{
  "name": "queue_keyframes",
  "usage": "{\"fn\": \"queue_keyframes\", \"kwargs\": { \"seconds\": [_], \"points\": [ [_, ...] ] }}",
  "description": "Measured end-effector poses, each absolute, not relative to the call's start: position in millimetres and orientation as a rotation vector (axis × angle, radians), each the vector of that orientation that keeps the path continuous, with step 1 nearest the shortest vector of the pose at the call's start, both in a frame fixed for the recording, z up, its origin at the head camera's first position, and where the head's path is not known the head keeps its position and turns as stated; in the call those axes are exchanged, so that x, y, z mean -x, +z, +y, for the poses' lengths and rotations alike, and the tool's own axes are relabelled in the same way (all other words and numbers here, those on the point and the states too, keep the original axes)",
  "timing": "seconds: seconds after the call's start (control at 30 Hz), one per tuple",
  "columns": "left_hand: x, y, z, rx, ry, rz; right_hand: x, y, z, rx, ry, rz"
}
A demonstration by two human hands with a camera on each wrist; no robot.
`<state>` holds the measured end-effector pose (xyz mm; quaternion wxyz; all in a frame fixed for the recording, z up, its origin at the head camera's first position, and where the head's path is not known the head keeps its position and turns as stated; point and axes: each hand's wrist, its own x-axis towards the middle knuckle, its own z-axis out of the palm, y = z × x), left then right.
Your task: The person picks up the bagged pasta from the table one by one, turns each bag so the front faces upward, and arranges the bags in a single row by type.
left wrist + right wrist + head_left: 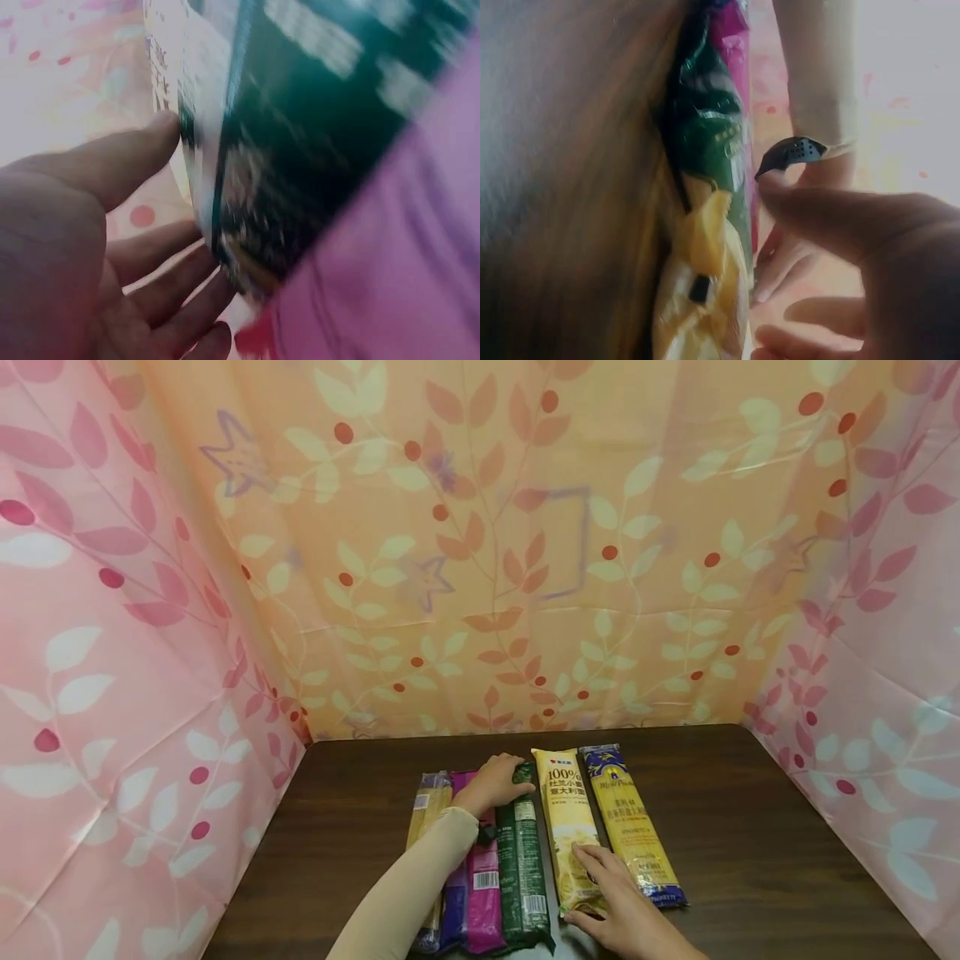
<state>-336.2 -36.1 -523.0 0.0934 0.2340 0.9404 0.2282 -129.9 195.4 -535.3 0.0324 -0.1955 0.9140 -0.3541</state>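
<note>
Long pasta packets lie side by side on the dark table. My left hand rests over the top of the green packet and the magenta packet beside it. In the left wrist view its thumb and fingers lie loosely along the edge of the green packet. Over the lower end of the cream-yellow packet, my right hand has spread fingers, with fingertips at the wrapper and thumb by the bottom edge. A blue-and-yellow spaghetti packet lies just right of it.
At the row's left end, partly behind the left forearm, is a clear packet of pale pasta. The dark wood table extends on both sides. Floral curtains enclose its back and sides.
</note>
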Motion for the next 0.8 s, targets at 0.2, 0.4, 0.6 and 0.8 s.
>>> {"fn": "queue_keyframes", "kwargs": {
  "seconds": [0.2,0.4,0.6,0.8],
  "points": [
    [341,-522,-46,-0.748,0.629,2.724,127,-538,186,0.682,-1.014,2.867],
    [347,-519,-53,-0.763,0.667,2.650,126,-545,175,0.758,-0.903,2.901],
    [348,-518,-55,-0.773,0.592,2.667,130,-551,163,0.813,-0.727,2.959],
    [347,-520,-58,-0.770,0.576,2.676,130,-556,150,0.732,-0.553,2.991]
  ]
}}
